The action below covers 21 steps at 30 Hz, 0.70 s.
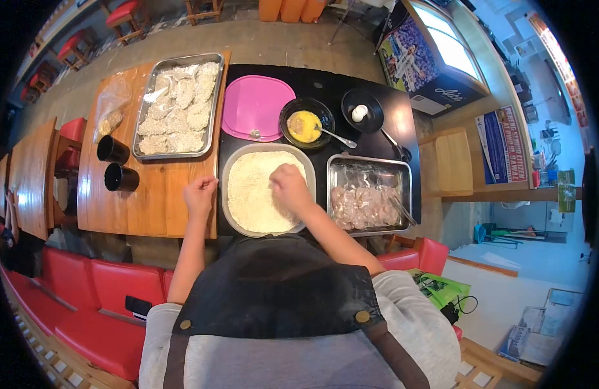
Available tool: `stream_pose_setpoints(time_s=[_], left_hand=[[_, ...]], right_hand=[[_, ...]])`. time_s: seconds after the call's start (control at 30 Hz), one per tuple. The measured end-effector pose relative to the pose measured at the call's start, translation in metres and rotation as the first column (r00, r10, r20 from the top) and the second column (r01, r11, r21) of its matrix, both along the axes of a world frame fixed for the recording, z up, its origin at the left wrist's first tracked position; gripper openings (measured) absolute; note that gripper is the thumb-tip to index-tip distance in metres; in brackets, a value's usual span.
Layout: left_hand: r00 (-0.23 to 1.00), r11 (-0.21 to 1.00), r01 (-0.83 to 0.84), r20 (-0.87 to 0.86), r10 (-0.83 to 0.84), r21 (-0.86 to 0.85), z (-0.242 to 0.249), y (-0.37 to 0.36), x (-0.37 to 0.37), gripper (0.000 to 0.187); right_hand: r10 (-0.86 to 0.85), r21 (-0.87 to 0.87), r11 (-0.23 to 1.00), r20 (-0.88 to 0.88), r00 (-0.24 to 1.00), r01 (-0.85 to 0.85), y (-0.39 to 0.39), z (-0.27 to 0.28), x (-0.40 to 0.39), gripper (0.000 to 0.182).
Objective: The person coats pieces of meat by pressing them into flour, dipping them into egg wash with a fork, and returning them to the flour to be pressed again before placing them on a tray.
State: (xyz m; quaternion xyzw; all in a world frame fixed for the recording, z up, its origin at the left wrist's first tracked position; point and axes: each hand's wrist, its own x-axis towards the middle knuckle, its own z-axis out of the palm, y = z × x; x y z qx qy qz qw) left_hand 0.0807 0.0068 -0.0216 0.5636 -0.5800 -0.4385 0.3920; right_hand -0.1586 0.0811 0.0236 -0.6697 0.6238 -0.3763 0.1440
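Note:
A pale tub [308,170] full of breadcrumbs [251,194] stands right in front of me. My right hand [290,188] is over the crumbs with its fingers curled down and together; what they hold, if anything, is hidden. Just outside the tub's left rim, my left hand [200,194] is raised with bent fingers drawn together, and nothing shows in it. To the right, a metal tray [403,170] holds raw meat pieces [358,206] and tongs [402,210]. At the upper left, another metal tray [141,129] carries crumb-coated pieces [179,107].
Behind the tub lie a pink lid [257,107] and a black bowl of beaten egg [304,126] with a spoon [338,137]. A black pan [372,123] holds eggs [359,113]. Two black cups [121,177] and a plastic bag [111,104] are on the left.

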Motion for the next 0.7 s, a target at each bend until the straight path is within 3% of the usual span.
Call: stream_pose_setpoints(time_s=[0.03, 0.07, 0.1, 0.13, 0.17, 0.2, 0.23, 0.27, 0.3, 0.33, 0.37, 0.4, 0.47, 0.5, 0.53, 0.6, 0.7], left_hand=[[0.998, 1.0, -0.022, 0.05, 0.023, -0.016, 0.0, 0.001, 0.0, 0.01], [0.994, 0.998, -0.044, 0.1, 0.047, -0.034, 0.0, 0.002, 0.0, 0.011], [0.994, 0.998, -0.047, 0.098, 0.05, -0.036, 0.003, 0.003, -0.002, 0.011], [0.996, 0.998, -0.059, 0.073, 0.061, -0.024, 0.01, 0.003, -0.004, 0.012], [0.996, 0.997, -0.07, 0.049, 0.07, -0.012, 0.015, 0.004, -0.004, 0.013], [0.996, 0.997, -0.071, 0.05, 0.072, -0.017, 0.009, 0.005, -0.001, 0.013], [0.996, 0.998, -0.015, 0.092, 0.02, -0.062, -0.004, 0.005, 0.003, 0.014], [0.991, 0.994, 0.042, 0.134, -0.028, -0.105, -0.015, 0.005, 0.006, 0.016], [0.991, 0.993, 0.038, 0.129, -0.024, -0.11, -0.02, 0.005, 0.007, 0.016], [0.991, 0.99, 0.035, 0.137, -0.016, -0.14, -0.026, 0.006, 0.009, 0.017], [0.989, 0.985, 0.035, 0.144, -0.01, -0.168, -0.031, 0.007, 0.01, 0.019], [0.99, 0.985, 0.035, 0.143, -0.011, -0.168, -0.029, 0.008, 0.008, 0.019], [0.994, 1.0, 0.014, 0.111, -0.011, -0.027, -0.025, 0.008, 0.007, 0.02], [0.976, 0.998, 0.02, 0.218, -0.007, -0.058, -0.017, 0.009, 0.005, 0.02], [0.976, 0.998, 0.02, 0.218, -0.007, -0.058, -0.015, 0.009, 0.004, 0.02], [0.941, 0.97, 0.045, 0.335, 0.039, -0.24, -0.014, 0.01, 0.004, 0.021], [0.931, 0.97, 0.043, 0.361, 0.047, -0.238, -0.005, 0.012, 0.0, 0.022]], right_hand=[[-0.095, -0.048, 0.994, 0.045, 0.994, 0.097, -0.005, 0.001, -0.012, 0.009], [-0.288, -0.053, 0.952, 0.164, 0.943, 0.3, -0.008, 0.003, -0.029, 0.008], [-0.449, 0.026, 0.877, 0.404, 0.797, 0.48, -0.015, 0.003, -0.047, 0.008], [-0.637, -0.055, 0.732, 0.298, 0.711, 0.679, -0.018, -0.009, -0.074, 0.016], [-0.782, 0.008, 0.532, 0.387, 0.488, 0.846, -0.018, -0.012, -0.089, 0.025], [-0.864, 0.038, 0.4, 0.348, 0.363, 0.916, -0.019, -0.039, -0.114, 0.034], [-0.882, 0.062, 0.349, 0.358, 0.305, 0.935, -0.022, -0.053, -0.13, 0.031], [-0.879, 0.055, 0.352, 0.362, 0.31, 0.934, -0.027, -0.063, -0.141, 0.031], [-0.69, 0.287, 0.575, 0.673, 0.266, 0.766, -0.033, -0.063, -0.147, 0.028], [-0.466, 0.378, 0.789, 0.882, 0.071, 0.485, -0.037, -0.064, -0.153, 0.025], [-0.425, 0.391, 0.783, 0.904, -0.044, 0.483, -0.046, -0.069, -0.151, 0.018], [-0.395, 0.367, 0.778, 0.917, -0.056, 0.509, -0.052, -0.069, -0.149, 0.017], [-0.446, 0.304, 0.787, 0.881, 0.155, 0.537, -0.059, -0.063, -0.159, 0.018], [-0.472, 0.234, 0.793, 0.82, 0.324, 0.562, -0.058, -0.049, -0.162, 0.019], [-0.49, 0.163, 0.803, 0.728, 0.48, 0.573, -0.056, -0.031, -0.165, 0.021], [-0.568, -0.053, 0.797, 0.273, 0.777, 0.601, -0.058, -0.017, -0.179, 0.025], [-0.525, -0.08, 0.835, 0.182, 0.832, 0.544, -0.063, -0.022, -0.191, 0.023]])
